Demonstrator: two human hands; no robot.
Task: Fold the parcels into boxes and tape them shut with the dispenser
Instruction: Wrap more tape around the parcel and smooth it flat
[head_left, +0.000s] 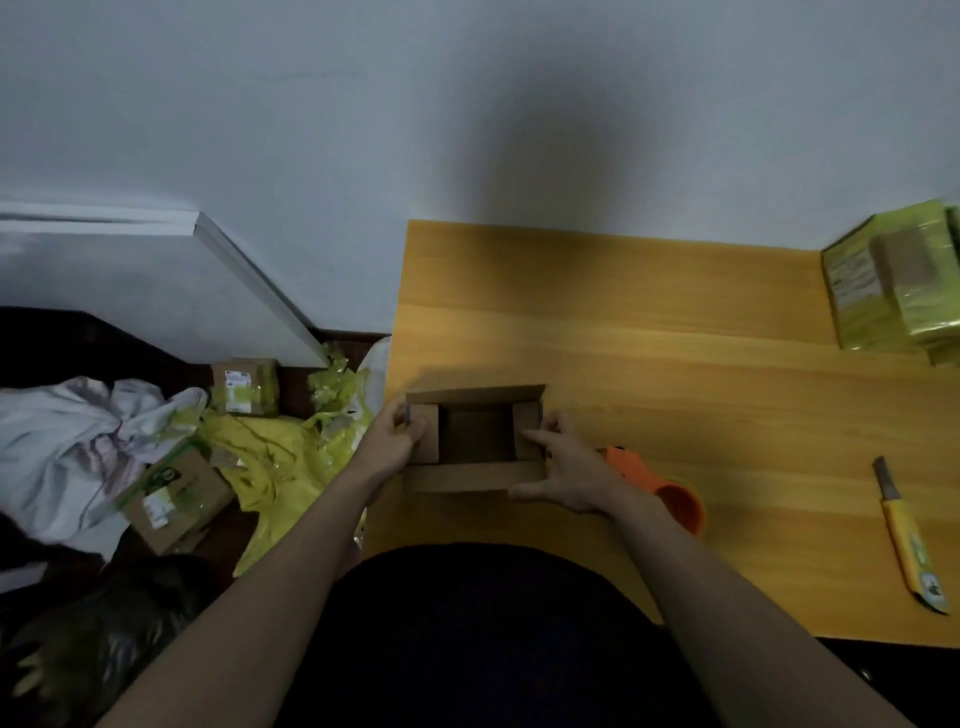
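Cardboard up front: the box (475, 439) sits at the table's (649, 322) near left corner, top open, brown and hollow inside. The left hand (389, 441) pinches the left end flap, the right hand (563, 467) curls on the right flap and front wall, likely to fold both ends in squarely. Long flaps stand out front and back. The orange dispenser (670, 493) waits just beside the right wrist, untouched.
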